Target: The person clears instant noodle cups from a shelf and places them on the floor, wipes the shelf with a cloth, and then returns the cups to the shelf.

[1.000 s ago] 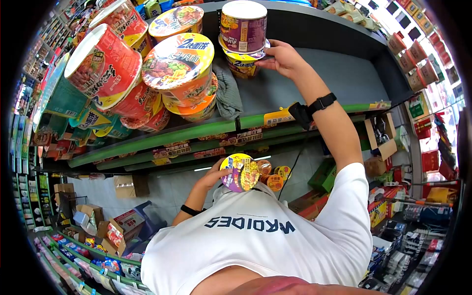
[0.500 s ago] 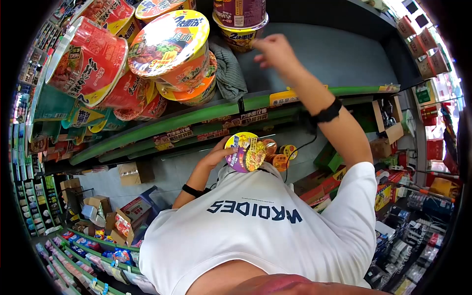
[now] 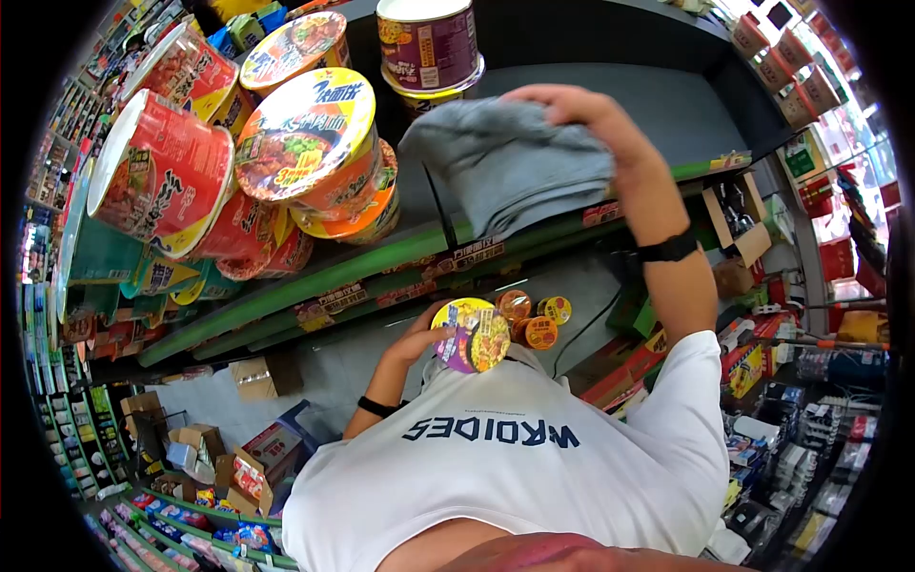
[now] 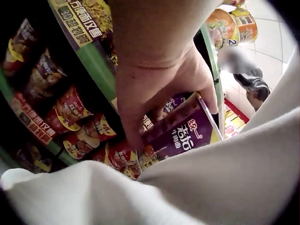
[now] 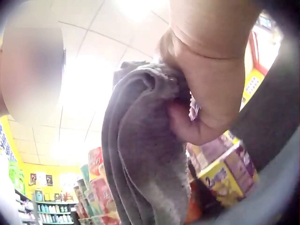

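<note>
My right hand (image 3: 600,124) grips a folded grey cloth (image 3: 519,167) in front of the shelf; the right wrist view shows the thumb pressed into the cloth (image 5: 145,140), whose layers hang down. My left hand (image 3: 415,341) holds a purple and yellow instant noodle bucket (image 3: 472,336) close to the white shirt, lid facing up. In the left wrist view, fingers and thumb span that purple bucket (image 4: 183,131), partly hidden by the shirt. Behind the cloth, a purple noodle bucket (image 3: 429,43) stands stacked on a yellow-rimmed one (image 3: 429,95), which the cloth partly covers.
Red noodle buckets (image 3: 162,172) and orange ones (image 3: 310,143) are stacked on the shelf's left side. The dark shelf board (image 3: 610,91) runs right behind a green front edge (image 3: 343,272). Several small buckets (image 3: 541,333) show below, beyond the held one. Cardboard boxes (image 3: 262,377) lie on the floor.
The right hand has left the two-bucket stack and picked up the grey cloth from the shelf, lifting it toward the right. The left hand still holds its bucket.
</note>
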Action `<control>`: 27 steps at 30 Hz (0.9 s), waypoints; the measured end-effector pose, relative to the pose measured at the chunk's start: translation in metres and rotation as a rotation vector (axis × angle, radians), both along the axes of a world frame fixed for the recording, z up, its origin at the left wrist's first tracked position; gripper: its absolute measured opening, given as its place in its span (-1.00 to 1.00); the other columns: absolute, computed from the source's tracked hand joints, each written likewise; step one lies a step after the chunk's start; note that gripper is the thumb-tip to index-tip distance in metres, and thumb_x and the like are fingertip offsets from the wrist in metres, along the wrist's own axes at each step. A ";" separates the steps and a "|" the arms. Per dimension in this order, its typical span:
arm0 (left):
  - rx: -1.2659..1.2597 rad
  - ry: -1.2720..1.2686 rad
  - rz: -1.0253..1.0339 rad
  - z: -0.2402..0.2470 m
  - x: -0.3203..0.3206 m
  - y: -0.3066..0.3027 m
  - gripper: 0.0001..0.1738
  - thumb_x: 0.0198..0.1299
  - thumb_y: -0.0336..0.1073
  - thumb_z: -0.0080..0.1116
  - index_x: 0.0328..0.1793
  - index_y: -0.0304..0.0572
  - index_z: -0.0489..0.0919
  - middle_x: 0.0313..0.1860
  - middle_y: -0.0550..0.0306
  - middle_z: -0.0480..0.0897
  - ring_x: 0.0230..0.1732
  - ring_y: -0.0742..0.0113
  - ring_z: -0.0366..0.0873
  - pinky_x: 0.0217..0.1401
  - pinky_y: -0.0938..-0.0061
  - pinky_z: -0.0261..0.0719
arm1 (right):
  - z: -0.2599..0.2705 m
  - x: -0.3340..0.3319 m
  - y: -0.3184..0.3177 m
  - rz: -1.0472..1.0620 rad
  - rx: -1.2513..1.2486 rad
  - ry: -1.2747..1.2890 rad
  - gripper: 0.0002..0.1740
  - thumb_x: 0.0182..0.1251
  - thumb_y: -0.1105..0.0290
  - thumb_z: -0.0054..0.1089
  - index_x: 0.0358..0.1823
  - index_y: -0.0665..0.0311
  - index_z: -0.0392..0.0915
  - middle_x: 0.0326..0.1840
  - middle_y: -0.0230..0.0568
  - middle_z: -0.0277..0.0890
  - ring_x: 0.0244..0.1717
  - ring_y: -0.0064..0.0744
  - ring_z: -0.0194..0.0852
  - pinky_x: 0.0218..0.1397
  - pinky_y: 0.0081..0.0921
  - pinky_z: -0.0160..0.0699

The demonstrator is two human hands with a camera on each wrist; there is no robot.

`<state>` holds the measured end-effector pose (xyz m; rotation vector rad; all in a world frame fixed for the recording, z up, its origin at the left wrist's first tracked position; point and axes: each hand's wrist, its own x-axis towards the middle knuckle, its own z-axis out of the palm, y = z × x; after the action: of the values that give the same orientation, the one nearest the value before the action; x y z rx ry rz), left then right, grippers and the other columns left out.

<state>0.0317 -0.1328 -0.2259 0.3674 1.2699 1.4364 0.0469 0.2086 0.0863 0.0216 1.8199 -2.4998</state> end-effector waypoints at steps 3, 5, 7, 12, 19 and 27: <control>0.090 -0.085 -0.010 0.002 0.001 -0.004 -0.12 0.08 -0.21 0.39 0.52 -0.23 0.24 0.33 -0.01 0.47 0.31 0.20 0.44 0.41 0.35 0.35 | 0.038 0.016 0.028 -0.248 0.105 0.280 -0.50 0.21 0.40 0.02 0.17 0.47 0.52 0.07 -0.15 0.58 0.02 -0.39 0.57 0.17 -0.44 0.57; 0.119 -0.086 -0.007 0.001 -0.002 -0.005 -0.15 0.10 -0.25 0.37 0.51 -0.20 0.25 0.31 0.01 0.49 0.30 0.23 0.44 0.39 0.35 0.37 | 0.051 0.004 0.039 -0.509 0.284 0.507 -0.56 0.28 0.39 0.02 0.16 0.44 0.51 0.10 -0.15 0.57 0.03 -0.40 0.56 0.14 -0.45 0.55; 0.096 -0.084 0.023 0.007 -0.003 -0.006 -0.16 0.11 -0.24 0.36 0.51 -0.20 0.25 0.29 0.02 0.50 0.29 0.23 0.45 0.38 0.35 0.39 | 0.058 -0.024 0.048 -0.777 0.655 0.674 -0.55 0.25 0.36 0.15 0.16 0.36 0.52 0.09 -0.03 0.57 0.02 -0.19 0.57 0.11 -0.35 0.55; 0.094 0.020 -0.028 0.023 -0.013 -0.007 -0.15 0.10 -0.22 0.36 0.50 -0.22 0.25 0.28 0.02 0.47 0.27 0.27 0.42 0.37 0.43 0.35 | 0.061 -0.097 0.078 -1.028 1.447 0.619 -0.47 0.19 0.42 0.10 0.25 0.31 0.48 0.17 0.07 0.50 0.15 0.05 0.48 0.27 -0.29 0.42; 0.102 0.038 0.057 0.024 -0.019 -0.018 -0.12 0.02 -0.29 0.39 0.51 -0.20 0.28 0.26 0.06 0.51 0.25 0.28 0.45 0.36 0.41 0.37 | 0.031 -0.116 0.072 -0.735 1.716 0.177 -0.53 0.25 0.19 0.08 0.13 0.26 0.53 0.12 0.17 0.53 0.14 0.13 0.49 0.20 -0.09 0.49; 0.061 -0.007 0.127 0.018 -0.026 -0.032 -0.14 0.05 -0.28 0.37 0.51 -0.22 0.28 0.25 0.04 0.51 0.25 0.28 0.46 0.35 0.41 0.38 | -0.017 -0.080 0.003 -0.485 0.866 0.154 -0.10 -0.13 0.30 0.56 0.28 0.45 0.32 0.04 0.10 0.53 0.08 -0.07 0.57 0.18 -0.30 0.55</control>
<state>0.0052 -0.1643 -0.2076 0.3265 1.2649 1.5854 -0.0328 0.2118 0.0697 0.3413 3.1110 -1.7183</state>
